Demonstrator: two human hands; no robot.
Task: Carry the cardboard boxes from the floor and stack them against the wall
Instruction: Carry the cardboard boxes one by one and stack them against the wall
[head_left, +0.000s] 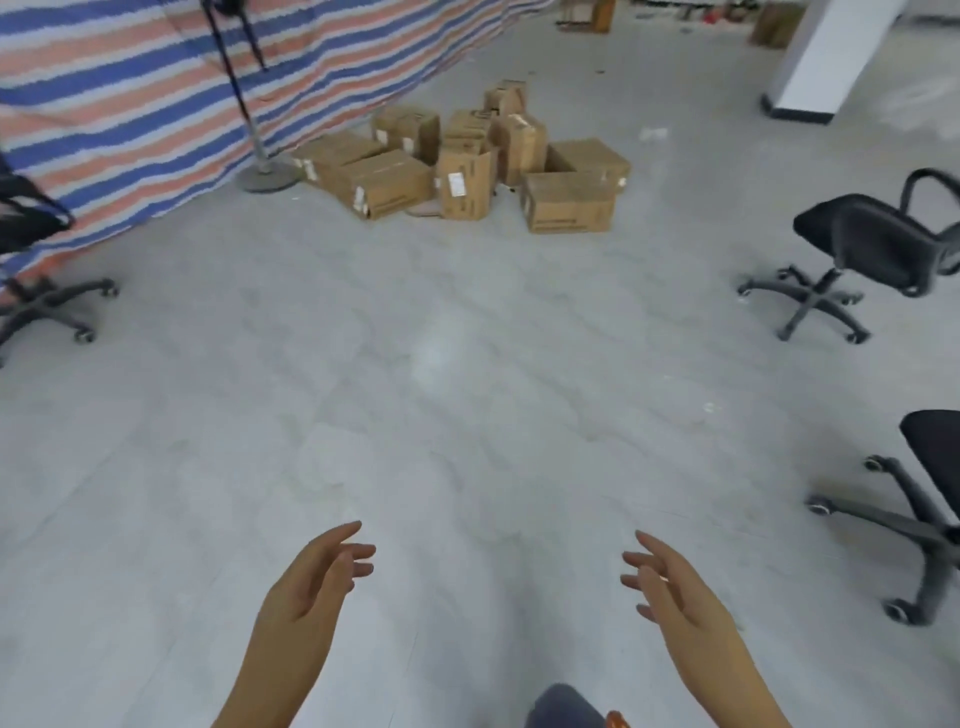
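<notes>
Cardboard boxes (462, 163) lie in a loose heap on the floor (467, 364) ahead of you, some upright, some tipped on their sides, close to the striped tarpaulin (130, 104) that hangs on the left. None of them looks stacked in any order yet.

Your left hand (311, 582) and right hand (670, 587) are both held out low in front of you, fingers loosely spread and carrying nothing, well apart from the boxes. You appear to be on the approach, walking in to pick one up.

Next, judge which box sits free at the edge of the heap; the one at the front right (569, 202) looks easiest to reach. You will likely need both hands under or around its sides, since several boxes lean on each other and could shift.

Pale grey flooring runs the whole way, smooth and slightly shiny. A lamp stand base (267, 174) stands just left of the boxes. Black office chairs on castors sit at the left edge (36, 249) and at the right (878, 244), so keep your path between them. A white pillar (826, 57) rises at the far right.
</notes>
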